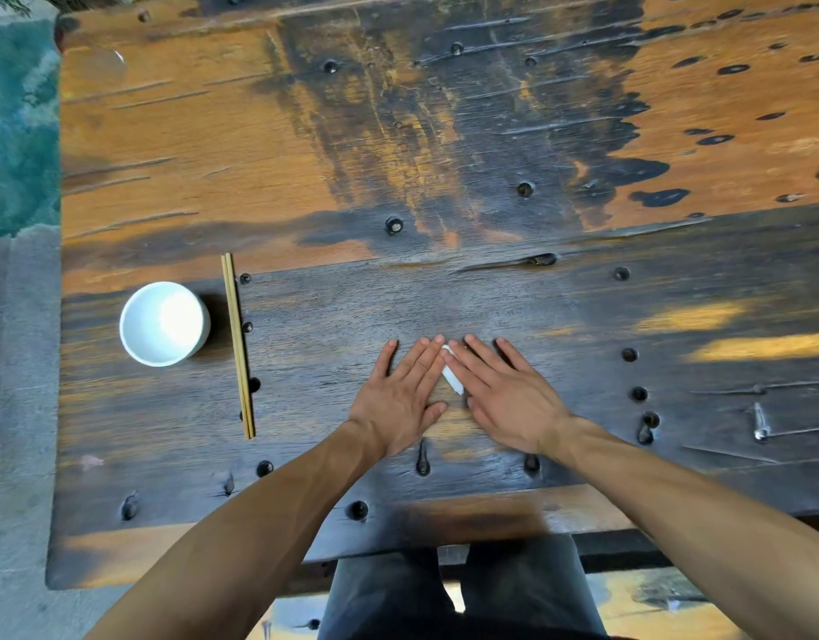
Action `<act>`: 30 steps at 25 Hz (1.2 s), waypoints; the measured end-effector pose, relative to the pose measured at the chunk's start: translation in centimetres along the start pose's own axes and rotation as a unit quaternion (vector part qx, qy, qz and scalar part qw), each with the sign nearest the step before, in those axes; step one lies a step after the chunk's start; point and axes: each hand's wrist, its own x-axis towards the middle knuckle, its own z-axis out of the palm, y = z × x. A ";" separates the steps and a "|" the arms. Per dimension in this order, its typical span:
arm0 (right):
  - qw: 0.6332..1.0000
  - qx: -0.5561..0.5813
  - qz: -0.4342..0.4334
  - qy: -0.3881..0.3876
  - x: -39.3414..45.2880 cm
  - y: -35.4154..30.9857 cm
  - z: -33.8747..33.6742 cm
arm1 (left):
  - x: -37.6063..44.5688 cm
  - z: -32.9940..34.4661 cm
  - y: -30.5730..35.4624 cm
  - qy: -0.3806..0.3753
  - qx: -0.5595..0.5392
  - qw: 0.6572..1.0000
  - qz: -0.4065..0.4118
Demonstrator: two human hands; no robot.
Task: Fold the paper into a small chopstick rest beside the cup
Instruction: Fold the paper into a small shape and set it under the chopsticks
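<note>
A small white folded paper lies on the wooden table, mostly hidden under my hands; only a narrow strip shows between them. My left hand lies flat with straight fingers, pressing the paper's left side. My right hand lies flat too, its fingers pressing the paper's right side. A white cup stands to the left. A pair of wooden chopsticks lies just right of the cup, pointing away from me.
The table is rough dark and orange wood with several round holes and knots. Its near edge runs above my lap. Grey floor and a teal patch lie beyond the table's left edge.
</note>
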 end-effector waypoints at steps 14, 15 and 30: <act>1.000 0.001 0.031 -0.007 -0.2 -1.0 0.2 | 0.0 0.0 -0.1 -0.007 0.009 1.000 0.004; 0.999 -0.005 0.021 -0.024 -0.2 -0.9 0.8 | 0.0 0.0 -0.2 -0.008 0.009 1.000 0.006; 0.997 -0.017 0.034 -0.060 -1.8 -0.2 1.6 | -0.9 -0.7 -3.9 0.015 -0.008 0.999 -0.039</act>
